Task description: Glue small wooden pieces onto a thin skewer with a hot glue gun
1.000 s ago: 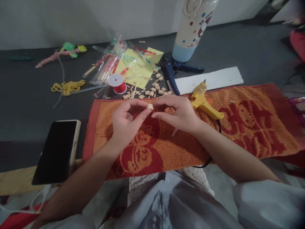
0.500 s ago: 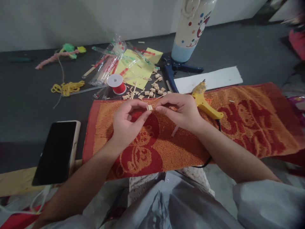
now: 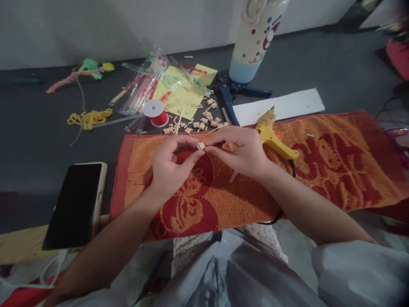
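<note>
Between both hands, above the orange and red towel, is a small bundle of short wooden sticks. My left hand pinches it from the left with thumb and fingertips. From the other side, my right hand presses its thumb and forefinger against the bundle. Just beyond the fingers lie several similar stick bundles and loose cut pieces. The yellow glue gun rests on the towel beside my right hand, its tip pointing away from me.
A red thread spool, blue-handled cutters, a bottle and a white strip stand or lie behind. Plastic-wrapped sticks lie on yellow paper. Yellow yarn and a phone are at left.
My right hand has moved slightly left, so its fingertips now meet the stick bundle. The bundle has tilted a little in my left fingers.
</note>
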`<control>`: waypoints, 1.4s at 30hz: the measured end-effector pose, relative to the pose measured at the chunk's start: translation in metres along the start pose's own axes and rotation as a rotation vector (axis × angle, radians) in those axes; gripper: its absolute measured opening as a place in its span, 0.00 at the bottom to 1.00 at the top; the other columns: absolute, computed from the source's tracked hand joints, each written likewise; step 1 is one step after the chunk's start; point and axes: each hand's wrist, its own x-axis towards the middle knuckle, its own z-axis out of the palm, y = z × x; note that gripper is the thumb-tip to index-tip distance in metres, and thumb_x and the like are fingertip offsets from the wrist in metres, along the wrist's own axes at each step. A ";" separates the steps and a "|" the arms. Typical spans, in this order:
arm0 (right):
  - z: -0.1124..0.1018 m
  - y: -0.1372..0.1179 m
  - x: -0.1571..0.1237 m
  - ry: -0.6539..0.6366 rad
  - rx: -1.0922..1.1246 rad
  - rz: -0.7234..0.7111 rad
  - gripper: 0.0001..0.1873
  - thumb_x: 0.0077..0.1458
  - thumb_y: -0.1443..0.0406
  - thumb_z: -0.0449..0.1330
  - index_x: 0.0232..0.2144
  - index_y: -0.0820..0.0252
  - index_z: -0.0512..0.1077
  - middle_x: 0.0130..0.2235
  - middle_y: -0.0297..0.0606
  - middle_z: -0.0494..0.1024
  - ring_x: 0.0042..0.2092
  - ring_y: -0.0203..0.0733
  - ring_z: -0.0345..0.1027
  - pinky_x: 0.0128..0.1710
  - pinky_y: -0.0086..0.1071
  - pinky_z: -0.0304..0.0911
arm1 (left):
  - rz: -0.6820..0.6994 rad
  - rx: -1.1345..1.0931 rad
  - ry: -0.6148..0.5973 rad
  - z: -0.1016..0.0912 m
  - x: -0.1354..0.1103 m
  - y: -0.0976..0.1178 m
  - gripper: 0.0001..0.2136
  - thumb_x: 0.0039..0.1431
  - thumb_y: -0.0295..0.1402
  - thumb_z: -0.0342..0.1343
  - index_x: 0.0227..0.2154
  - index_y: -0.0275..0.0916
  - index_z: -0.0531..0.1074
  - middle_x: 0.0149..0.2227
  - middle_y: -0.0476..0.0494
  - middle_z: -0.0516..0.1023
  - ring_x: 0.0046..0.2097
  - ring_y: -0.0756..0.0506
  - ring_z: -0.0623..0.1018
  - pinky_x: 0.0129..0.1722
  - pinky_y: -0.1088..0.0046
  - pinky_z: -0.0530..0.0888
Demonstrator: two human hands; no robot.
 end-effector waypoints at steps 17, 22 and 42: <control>-0.009 -0.002 0.003 -0.069 -0.069 -0.015 0.04 0.53 0.70 0.57 0.27 0.60 0.69 0.27 0.37 0.72 0.30 0.37 0.64 0.31 0.32 0.61 | -0.032 0.081 -0.018 -0.003 -0.002 -0.006 0.09 0.51 0.34 0.65 0.35 0.41 0.74 0.36 0.46 0.78 0.36 0.49 0.78 0.40 0.72 0.76; -0.019 0.003 0.006 -0.053 -0.156 0.095 0.05 0.51 0.73 0.55 0.26 0.59 0.67 0.28 0.36 0.71 0.31 0.37 0.63 0.32 0.32 0.58 | -0.029 0.048 0.024 -0.002 0.000 -0.005 0.08 0.52 0.31 0.63 0.35 0.40 0.73 0.36 0.46 0.78 0.37 0.50 0.78 0.41 0.72 0.77; -0.009 0.000 0.009 -0.210 0.018 0.365 0.11 0.54 0.63 0.60 0.37 0.65 0.75 0.34 0.39 0.78 0.32 0.35 0.67 0.33 0.31 0.60 | -0.101 0.049 0.091 -0.001 0.006 -0.005 0.07 0.54 0.33 0.62 0.35 0.40 0.72 0.36 0.47 0.77 0.38 0.50 0.77 0.38 0.75 0.76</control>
